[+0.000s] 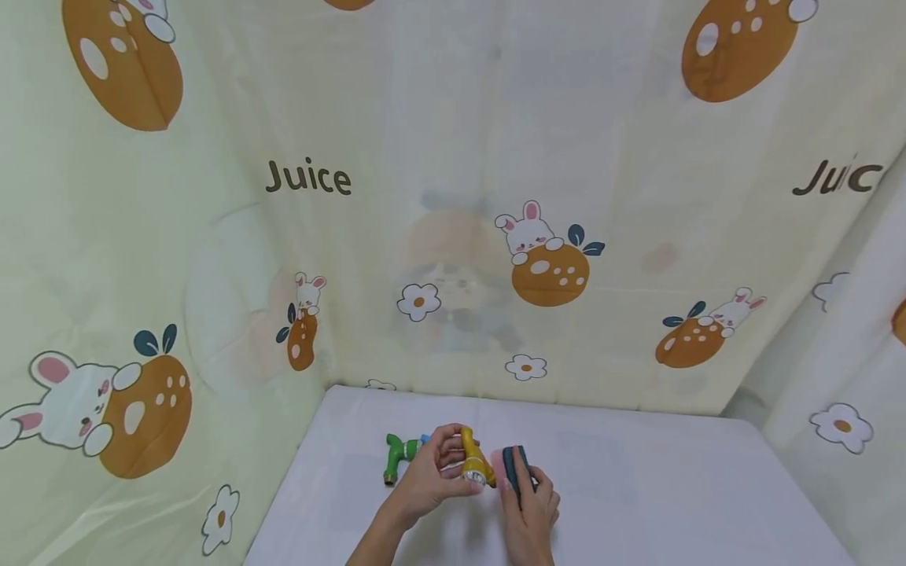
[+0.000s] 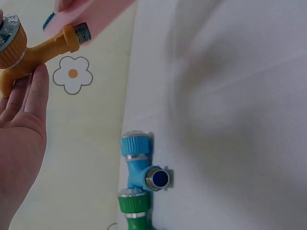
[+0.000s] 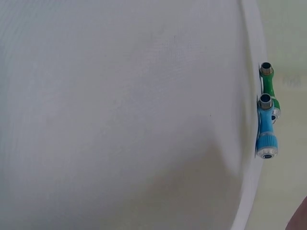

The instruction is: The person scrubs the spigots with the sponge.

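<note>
Held up over the table, a yellow tap (image 1: pixel 469 450) sits in my left hand (image 1: pixel 425 483), thumb in front and fingers behind. In the left wrist view, fingers support the tap (image 2: pixel 45 52) from below, and its threaded end points at the sponge. My right hand (image 1: pixel 529 515) grips a two-layer sponge (image 1: pixel 510 462), dark blue-green and pink, with the pink side turned toward the tap. The sponge's pink layer (image 2: pixel 103 19) overlaps the threaded end in the left wrist view. The right wrist view shows neither sponge nor tap in hand.
A green tap (image 1: pixel 394 452) and a blue tap (image 2: pixel 137 167) lie side by side on the white-covered table (image 1: pixel 637 479), left of my hands. Printed curtains (image 1: pixel 453 330) with rabbits and oranges hang behind the table and along both sides.
</note>
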A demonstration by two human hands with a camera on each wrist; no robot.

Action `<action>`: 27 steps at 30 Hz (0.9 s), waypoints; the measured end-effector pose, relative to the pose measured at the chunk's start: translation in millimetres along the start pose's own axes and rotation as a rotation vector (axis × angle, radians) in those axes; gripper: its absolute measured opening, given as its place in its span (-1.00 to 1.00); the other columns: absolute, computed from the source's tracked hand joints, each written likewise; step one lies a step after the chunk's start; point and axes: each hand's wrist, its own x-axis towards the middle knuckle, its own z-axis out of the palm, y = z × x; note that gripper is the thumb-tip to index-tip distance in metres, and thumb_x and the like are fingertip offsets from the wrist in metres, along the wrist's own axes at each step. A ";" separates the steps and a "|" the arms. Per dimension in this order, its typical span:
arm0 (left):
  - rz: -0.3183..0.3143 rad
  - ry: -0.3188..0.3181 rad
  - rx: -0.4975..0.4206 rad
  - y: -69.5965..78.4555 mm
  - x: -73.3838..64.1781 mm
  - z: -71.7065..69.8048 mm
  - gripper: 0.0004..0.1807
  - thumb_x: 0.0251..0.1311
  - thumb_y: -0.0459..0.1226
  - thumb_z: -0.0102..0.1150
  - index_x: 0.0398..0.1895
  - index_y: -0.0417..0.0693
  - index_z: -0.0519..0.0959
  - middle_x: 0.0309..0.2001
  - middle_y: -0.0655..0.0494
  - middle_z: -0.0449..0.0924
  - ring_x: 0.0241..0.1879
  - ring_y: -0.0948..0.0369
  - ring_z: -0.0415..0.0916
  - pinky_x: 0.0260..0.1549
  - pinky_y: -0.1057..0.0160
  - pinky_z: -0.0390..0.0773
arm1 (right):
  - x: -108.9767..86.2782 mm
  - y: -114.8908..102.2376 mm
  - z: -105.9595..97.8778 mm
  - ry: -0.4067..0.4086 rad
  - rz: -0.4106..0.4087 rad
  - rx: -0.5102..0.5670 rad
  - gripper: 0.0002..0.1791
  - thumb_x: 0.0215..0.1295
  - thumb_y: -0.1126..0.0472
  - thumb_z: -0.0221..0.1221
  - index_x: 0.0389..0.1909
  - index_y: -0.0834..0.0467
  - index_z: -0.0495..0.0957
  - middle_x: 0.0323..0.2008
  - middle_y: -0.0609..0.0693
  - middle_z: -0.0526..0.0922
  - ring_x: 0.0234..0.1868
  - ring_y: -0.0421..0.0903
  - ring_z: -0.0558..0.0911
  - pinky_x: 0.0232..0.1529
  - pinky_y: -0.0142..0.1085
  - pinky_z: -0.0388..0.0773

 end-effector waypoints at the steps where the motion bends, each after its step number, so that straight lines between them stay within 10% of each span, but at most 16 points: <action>1: -0.002 0.006 -0.008 0.3 -0.2 0.2 0.02 0.03 -0.28 0.62 0.53 -0.02 0.21 0.30 -0.08 0.56 0.28 0.05 0.55 0.31 0.08 0.57 | -1.0 -1.3 -0.2 0.009 -0.005 0.013 -0.37 0.64 -0.15 -0.05 0.62 -0.10 0.20 0.42 0.30 0.21 0.17 0.17 0.20 0.05 0.02 0.11; 11: -0.008 0.075 -0.066 3.6 -3.3 1.5 -0.07 0.07 -0.28 0.60 0.46 -0.03 0.24 0.33 -0.13 0.38 0.32 -0.02 0.53 0.19 0.16 0.65 | -23.8 -19.1 3.2 0.156 -0.236 0.196 -0.42 0.58 0.15 -0.02 0.57 -0.08 0.30 0.43 0.14 0.26 0.21 -0.11 0.14 0.08 -0.13 0.21; 17: 0.037 0.051 -0.156 13.2 -4.1 1.5 -0.08 0.04 -0.42 0.57 0.45 -0.11 0.23 0.37 -0.14 0.39 0.29 -0.02 0.56 0.12 0.15 0.69 | -25.6 -20.0 6.2 0.204 -0.487 0.133 -0.29 0.41 0.35 0.11 0.57 0.02 0.30 0.44 0.24 0.23 0.29 -0.06 0.13 0.14 -0.16 0.14; 27: 0.009 0.077 -0.170 15.2 -7.6 -2.7 -0.05 0.02 -0.43 0.58 0.47 -0.19 0.22 0.32 -0.17 0.44 0.22 0.06 0.61 0.16 0.23 0.66 | -16.0 -20.4 1.0 0.205 -0.609 -0.070 -0.25 0.37 0.27 0.16 0.59 -0.03 0.27 0.38 0.32 0.22 0.27 0.21 0.16 0.07 -0.04 0.07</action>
